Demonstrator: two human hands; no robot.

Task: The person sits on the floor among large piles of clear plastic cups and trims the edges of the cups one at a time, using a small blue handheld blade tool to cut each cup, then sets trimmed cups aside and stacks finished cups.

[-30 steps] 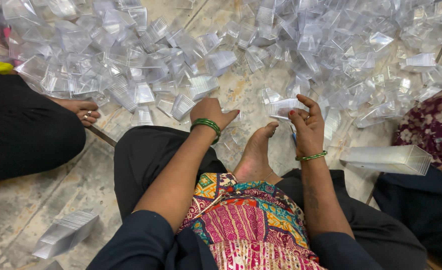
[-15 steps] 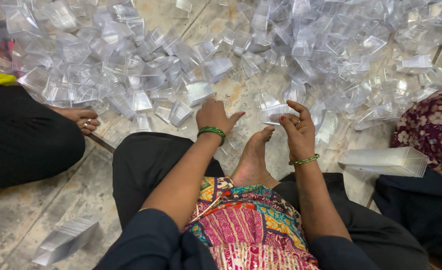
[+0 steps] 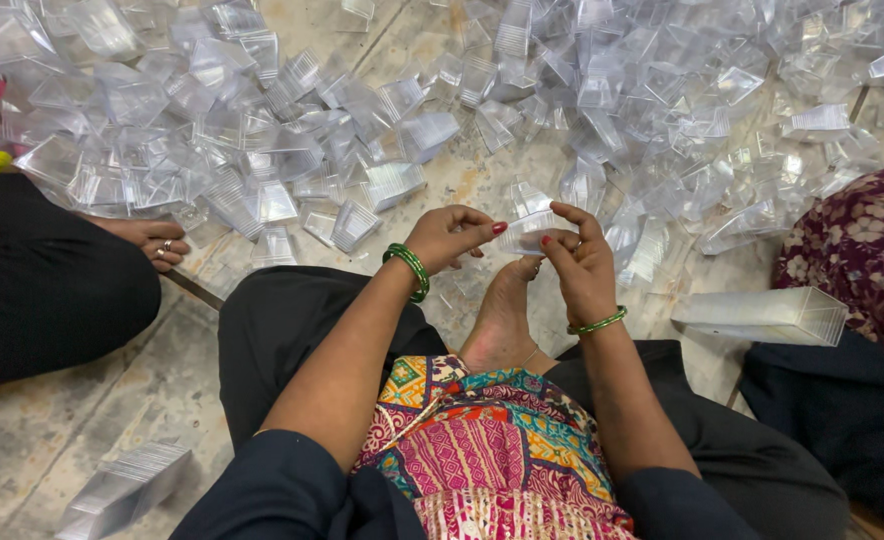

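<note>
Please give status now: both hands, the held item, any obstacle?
Left hand and right hand both grip one clear plastic cup. Heap of clear cups ahead. Own foot directly below.

You hold one small clear plastic cup (image 3: 524, 232) between both hands, tilted on its side; it is thin and ribbed; it sits just above your bare foot.

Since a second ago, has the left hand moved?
Yes. The left hand drew back from the pile of clear cups, closing toward the right hand above the foot.
</note>
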